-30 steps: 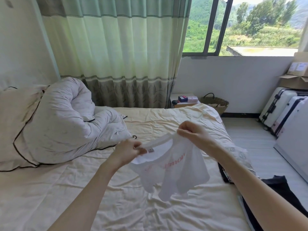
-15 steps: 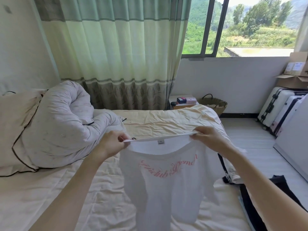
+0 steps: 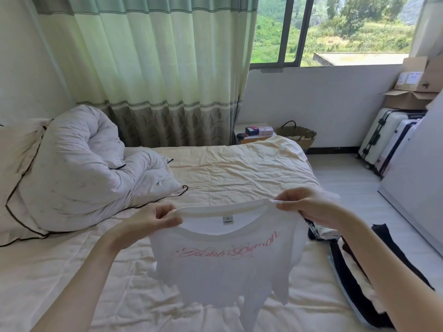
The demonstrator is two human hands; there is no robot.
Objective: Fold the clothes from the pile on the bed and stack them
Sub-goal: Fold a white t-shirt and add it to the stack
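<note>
A white T-shirt (image 3: 223, 271) with pink script lettering hangs in the air above the bed (image 3: 239, 173), its front toward me. My left hand (image 3: 153, 220) pinches the left end of its collar. My right hand (image 3: 309, 207) pinches the right end, and the collar is stretched between them. The shirt's lower part hangs loose and wrinkled over the sheet. Dark and light clothes (image 3: 354, 267) lie heaped at the bed's right edge, partly behind my right forearm.
A rolled white duvet (image 3: 81, 168) and a pillow (image 3: 14, 168) fill the bed's left side. Beyond the bed stand a small table (image 3: 254, 135) and a woven basket (image 3: 297, 135). Suitcases (image 3: 388, 140) and cardboard boxes (image 3: 417, 87) line the right wall.
My hands moved apart, spreading the bunched shirt open by its collar so the lettering shows. The shirt now hangs a little higher.
</note>
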